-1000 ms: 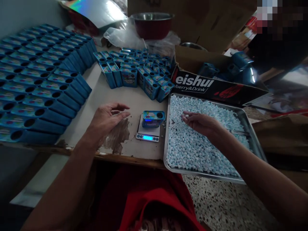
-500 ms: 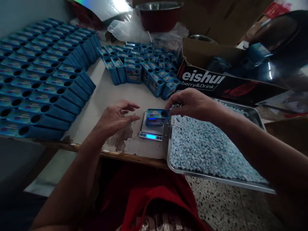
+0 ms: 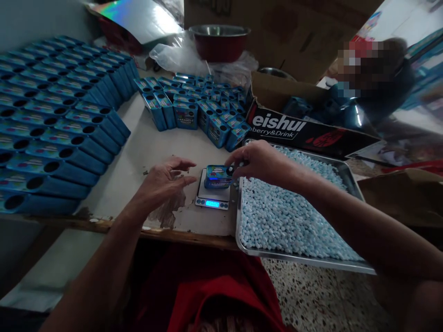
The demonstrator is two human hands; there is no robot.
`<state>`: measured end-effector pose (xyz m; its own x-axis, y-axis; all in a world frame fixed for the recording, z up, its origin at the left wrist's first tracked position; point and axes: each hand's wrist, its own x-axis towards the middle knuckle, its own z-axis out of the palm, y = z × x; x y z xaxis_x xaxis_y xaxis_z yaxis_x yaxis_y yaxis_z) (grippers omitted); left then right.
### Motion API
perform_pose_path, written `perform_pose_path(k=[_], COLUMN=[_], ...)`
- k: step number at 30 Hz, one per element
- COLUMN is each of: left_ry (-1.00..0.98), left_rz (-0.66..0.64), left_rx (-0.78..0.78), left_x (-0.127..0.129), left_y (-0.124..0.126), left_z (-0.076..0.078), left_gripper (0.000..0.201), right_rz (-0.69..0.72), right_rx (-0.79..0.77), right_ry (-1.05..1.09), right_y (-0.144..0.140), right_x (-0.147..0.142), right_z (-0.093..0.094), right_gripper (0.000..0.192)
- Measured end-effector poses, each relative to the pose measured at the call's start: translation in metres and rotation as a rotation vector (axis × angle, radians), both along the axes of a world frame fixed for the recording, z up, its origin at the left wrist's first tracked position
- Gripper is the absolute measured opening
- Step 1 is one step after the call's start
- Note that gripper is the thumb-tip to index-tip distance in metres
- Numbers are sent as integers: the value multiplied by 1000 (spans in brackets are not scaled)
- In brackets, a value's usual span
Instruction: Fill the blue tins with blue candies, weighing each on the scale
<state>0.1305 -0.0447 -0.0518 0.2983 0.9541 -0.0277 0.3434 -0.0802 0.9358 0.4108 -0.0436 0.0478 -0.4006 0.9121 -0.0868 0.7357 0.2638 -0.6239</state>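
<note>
Pale paint on the tabletop (image 3: pixel 141 143) has flaked to brown wood just left of the scale (image 3: pixel 212 203), and the front edge is rough, bare timber. Well left of the scale stand close rows of blue tins (image 3: pixel 62 122), each with a dark round hole on top; their print is too small to read. Nearer the scale on that side, the left hand (image 3: pixel 168 179) hovers with fingers and thumb spread apart, holding nothing. Behind the scale, a looser cluster of tins (image 3: pixel 185 114) shows "CARAMELO" on one front, with a red bowl (image 3: pixel 219 46) and clear plastic beyond. On the scale's plate lies one tin (image 3: pixel 217 177), also marked "CARAMELO", the word below blurred; the blue display is lit, its digits unreadable. At that tin's hole, on the scale's right, the right hand (image 3: pixel 258 159) pinches a few pale pieces. Right of the scale, a metal tray (image 3: pixel 301 259) is spread with pale blue-white pieces. Behind the tray, right of the scale, a black carton (image 3: pixel 311 134) reads "eishul" and "eberry&Drink". Speckled floor (image 3: pixel 304 295) shows below.
</note>
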Motion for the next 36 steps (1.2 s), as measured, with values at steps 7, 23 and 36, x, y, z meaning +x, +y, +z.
perform_pose_path(k=[7,23,36], left_ry=[26,52,50], left_rz=[13,-1,-28], left_rx=[3,15,42], left_x=[-1,-3,7], left_y=[0,3,2], left_z=[4,7,12], left_gripper=[50,43,45], right_rz=[-61,-136,-304], right_rx=[-113,-44,29], right_ry=[178,316,513], right_y=[5,0,0], right_x=[4,-1,28], right_z=[-7,-17,-20], right_gripper=[10,13,26])
